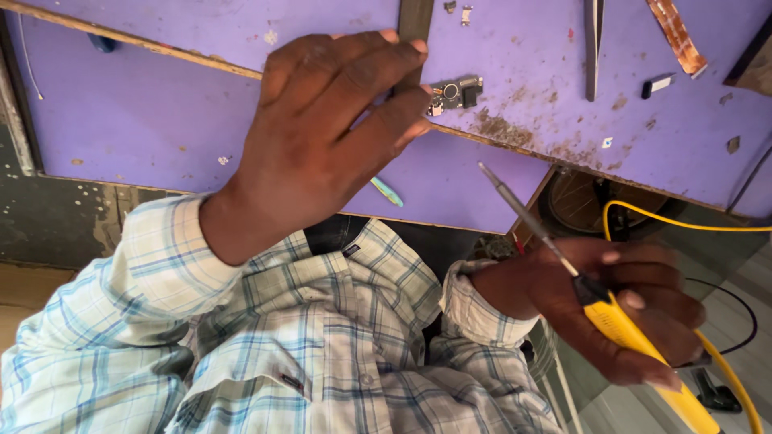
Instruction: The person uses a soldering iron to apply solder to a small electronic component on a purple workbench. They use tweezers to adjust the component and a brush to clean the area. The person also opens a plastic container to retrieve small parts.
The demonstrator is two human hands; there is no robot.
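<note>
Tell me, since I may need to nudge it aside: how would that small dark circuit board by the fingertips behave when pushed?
The small circuit board looks thin and flat, so probably light and stiff, sliding rather than rolling on the purple worktop. Its tiny parts seem fragile. The left hand touches it.

A purple worktop (201, 120) fills most of the view, stained brown (515, 133) toward its near edge. Tweezers (593, 44) lie near the top, pointing down. Beside them, a copper-coloured flex strip (677, 36) lies slanted, and a small white-tipped part (658, 84) sits just below it. Two tiny metal bits (458, 11) rest at the upper edge. A pale blue pick (387, 191) lies on the lower shelf. A checked shirt (305, 354) covers the foreground. Under the worktop a dark round object (575, 201) shows.
</note>
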